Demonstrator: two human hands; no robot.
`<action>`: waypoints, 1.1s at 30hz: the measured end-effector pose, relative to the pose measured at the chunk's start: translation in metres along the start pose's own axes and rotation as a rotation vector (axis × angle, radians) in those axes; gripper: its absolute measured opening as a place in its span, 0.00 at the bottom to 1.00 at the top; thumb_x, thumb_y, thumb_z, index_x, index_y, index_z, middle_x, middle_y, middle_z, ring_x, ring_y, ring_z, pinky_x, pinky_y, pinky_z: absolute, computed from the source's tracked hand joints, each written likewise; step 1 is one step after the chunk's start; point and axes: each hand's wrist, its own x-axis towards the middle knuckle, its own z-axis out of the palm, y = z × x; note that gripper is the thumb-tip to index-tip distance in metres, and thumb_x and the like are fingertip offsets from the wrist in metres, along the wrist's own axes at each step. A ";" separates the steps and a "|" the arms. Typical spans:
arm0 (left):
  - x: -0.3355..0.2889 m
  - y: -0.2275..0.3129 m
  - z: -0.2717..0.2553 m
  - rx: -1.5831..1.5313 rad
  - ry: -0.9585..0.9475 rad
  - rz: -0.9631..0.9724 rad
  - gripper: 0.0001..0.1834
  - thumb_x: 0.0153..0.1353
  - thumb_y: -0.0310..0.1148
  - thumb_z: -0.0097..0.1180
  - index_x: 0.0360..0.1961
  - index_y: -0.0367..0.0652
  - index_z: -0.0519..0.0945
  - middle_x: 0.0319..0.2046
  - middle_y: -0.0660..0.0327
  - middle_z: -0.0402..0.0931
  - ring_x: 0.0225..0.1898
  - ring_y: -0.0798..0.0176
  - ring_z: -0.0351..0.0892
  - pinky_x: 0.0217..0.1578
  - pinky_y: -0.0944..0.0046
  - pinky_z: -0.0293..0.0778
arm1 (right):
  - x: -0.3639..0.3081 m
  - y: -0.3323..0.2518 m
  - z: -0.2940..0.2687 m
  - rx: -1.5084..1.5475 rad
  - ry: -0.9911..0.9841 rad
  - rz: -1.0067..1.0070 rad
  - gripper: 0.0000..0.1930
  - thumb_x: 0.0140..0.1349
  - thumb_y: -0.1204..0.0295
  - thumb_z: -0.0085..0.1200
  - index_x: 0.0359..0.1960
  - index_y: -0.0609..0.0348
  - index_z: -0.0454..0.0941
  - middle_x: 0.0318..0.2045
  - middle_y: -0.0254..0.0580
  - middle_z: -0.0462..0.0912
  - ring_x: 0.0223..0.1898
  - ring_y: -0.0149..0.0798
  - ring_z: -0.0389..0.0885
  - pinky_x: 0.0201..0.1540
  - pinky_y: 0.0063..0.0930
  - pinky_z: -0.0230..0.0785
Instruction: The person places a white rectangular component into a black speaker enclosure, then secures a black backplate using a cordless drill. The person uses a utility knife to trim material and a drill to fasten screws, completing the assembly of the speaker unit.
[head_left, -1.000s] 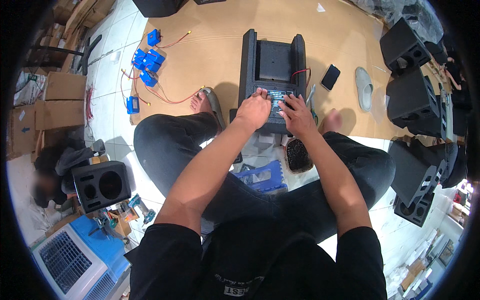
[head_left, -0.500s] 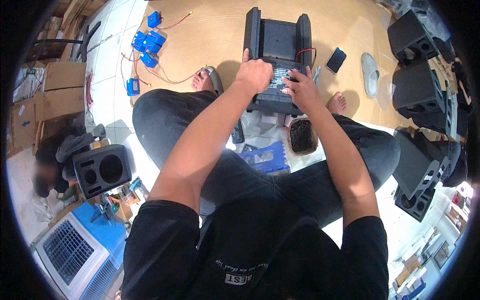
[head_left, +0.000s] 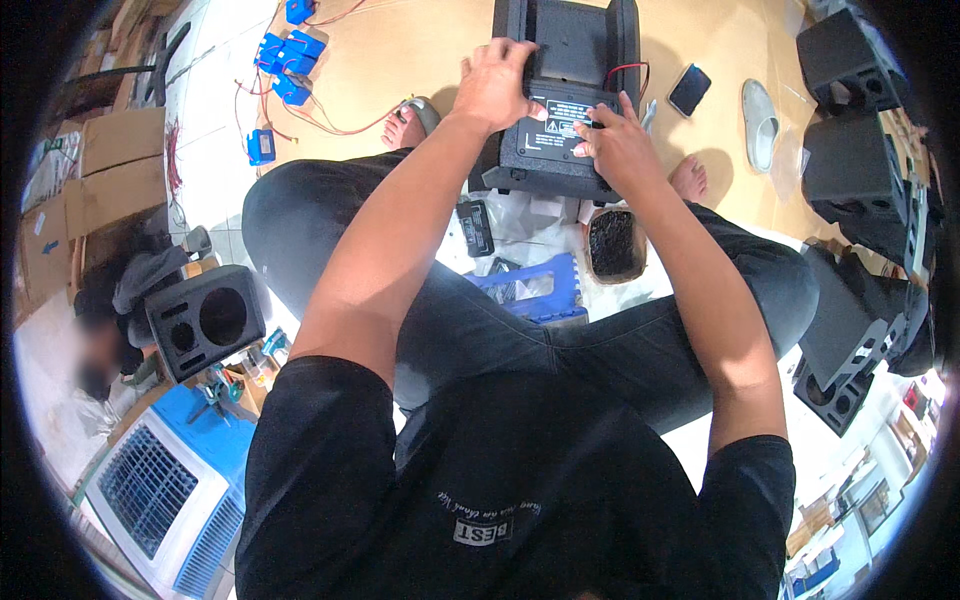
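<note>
A black speaker cabinet (head_left: 568,50) lies between my feet, its recessed back facing up. Near its close end is a dark panel (head_left: 550,148) with white printing. My left hand (head_left: 490,88) is closed over the cabinet's left edge, its thumb reaching onto the panel. On the panel's right side rests my right hand (head_left: 622,148), fingers apart, with the thumb and some fingertips touching the printed surface. No separate object shows in it. A red wire (head_left: 640,66) loops out of the cabinet just beyond my right hand.
Several blue battery packs (head_left: 290,88) with thin wires lie on the cardboard (head_left: 370,50) at left. A phone (head_left: 689,91) and a grey clog (head_left: 760,125) are at right. Nearer are a bin of dark bits (head_left: 616,245) and a blue stool (head_left: 540,290). Another person (head_left: 110,330) sits far left.
My left hand has moved from the panel's left part to the cabinet's left edge. The right hand stays on the panel. The whole view has shifted slightly, so the cabinet sits higher in the picture.
</note>
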 end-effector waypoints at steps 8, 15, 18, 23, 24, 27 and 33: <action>-0.008 -0.035 0.025 -0.600 -0.329 -0.554 0.77 0.24 0.63 0.86 0.67 0.18 0.61 0.58 0.35 0.78 0.60 0.43 0.80 0.64 0.57 0.72 | -0.005 0.001 0.010 0.123 0.031 0.076 0.20 0.59 0.59 0.64 0.53 0.48 0.88 0.53 0.43 0.84 0.61 0.45 0.78 0.76 0.50 0.57; 0.002 -0.008 0.015 -0.221 -0.168 -0.429 0.68 0.28 0.59 0.85 0.65 0.24 0.67 0.62 0.37 0.74 0.66 0.44 0.75 0.66 0.48 0.70 | -0.008 0.005 0.011 0.115 0.032 0.051 0.20 0.60 0.56 0.62 0.52 0.46 0.88 0.55 0.43 0.84 0.62 0.42 0.78 0.77 0.51 0.56; 0.007 0.020 0.010 0.059 -0.037 -0.164 0.62 0.33 0.55 0.83 0.71 0.42 0.69 0.71 0.43 0.66 0.72 0.44 0.67 0.72 0.39 0.59 | -0.008 0.005 0.011 0.120 -0.004 0.073 0.18 0.61 0.57 0.62 0.51 0.46 0.89 0.54 0.43 0.84 0.61 0.41 0.79 0.77 0.55 0.54; 0.027 0.043 0.010 0.309 -0.239 0.151 0.44 0.47 0.55 0.76 0.65 0.50 0.79 0.65 0.55 0.76 0.68 0.49 0.73 0.76 0.38 0.51 | -0.007 -0.005 0.010 0.103 0.065 0.089 0.16 0.61 0.62 0.62 0.48 0.53 0.89 0.51 0.45 0.85 0.60 0.47 0.79 0.76 0.64 0.49; 0.033 0.044 0.009 0.299 -0.384 0.088 0.42 0.47 0.55 0.76 0.63 0.51 0.81 0.62 0.55 0.79 0.66 0.50 0.76 0.76 0.39 0.51 | -0.006 -0.010 0.008 0.098 0.077 0.120 0.14 0.63 0.65 0.59 0.46 0.55 0.88 0.51 0.44 0.86 0.62 0.53 0.77 0.76 0.63 0.48; 0.042 0.048 0.007 0.309 -0.507 0.018 0.32 0.49 0.57 0.73 0.53 0.53 0.88 0.53 0.52 0.85 0.62 0.52 0.80 0.77 0.45 0.50 | -0.003 -0.032 -0.005 -0.124 0.012 0.172 0.14 0.64 0.66 0.56 0.46 0.55 0.88 0.53 0.44 0.85 0.63 0.55 0.75 0.77 0.62 0.46; 0.038 0.061 0.000 0.321 -0.546 -0.086 0.33 0.53 0.55 0.71 0.60 0.58 0.84 0.55 0.53 0.84 0.62 0.54 0.81 0.79 0.51 0.45 | -0.022 -0.145 -0.032 -0.029 -0.201 -0.111 0.14 0.63 0.65 0.53 0.37 0.56 0.90 0.40 0.47 0.87 0.53 0.51 0.82 0.71 0.73 0.51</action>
